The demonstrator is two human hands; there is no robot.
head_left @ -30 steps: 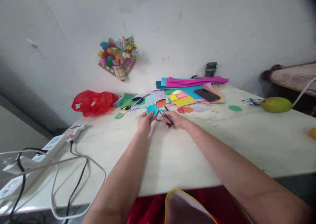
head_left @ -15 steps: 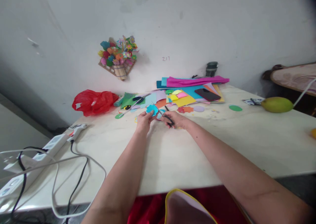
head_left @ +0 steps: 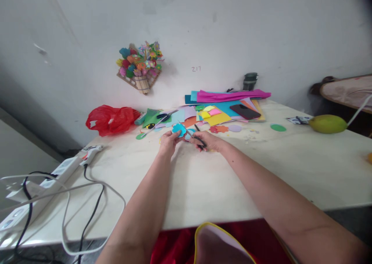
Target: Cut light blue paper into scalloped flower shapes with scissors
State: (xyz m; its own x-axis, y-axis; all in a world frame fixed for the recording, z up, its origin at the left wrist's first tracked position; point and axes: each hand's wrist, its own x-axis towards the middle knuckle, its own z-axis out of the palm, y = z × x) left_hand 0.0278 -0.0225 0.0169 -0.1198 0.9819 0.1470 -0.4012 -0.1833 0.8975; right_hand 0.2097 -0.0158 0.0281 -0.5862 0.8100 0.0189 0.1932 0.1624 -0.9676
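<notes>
Left hand [head_left: 168,143]: my thumb and fingers pinch the blue scalloped piece [head_left: 179,130], mid-frame.
Right hand [head_left: 207,140]: my fingers are wrapped around the dark-handled scissors [head_left: 200,141], blades toward the piece's right edge; whether they touch it I cannot tell.
Done: the blue outline looks mostly lobed, I judge; red-orange flower shapes [head_left: 222,128], a lilac disc [head_left: 235,128] and a green disc [head_left: 278,127] lie cut, right of centre.
Left: how much snipping remains, I can't tell.
Sheets: flat, matt, paper-like, with a yellow sheet [head_left: 218,119] just above centre.
Bag: crumpled, thin red plastic [head_left: 112,120], left of centre.
Table [head_left: 203,190]: pale, smooth, faintly mottled.
</notes>
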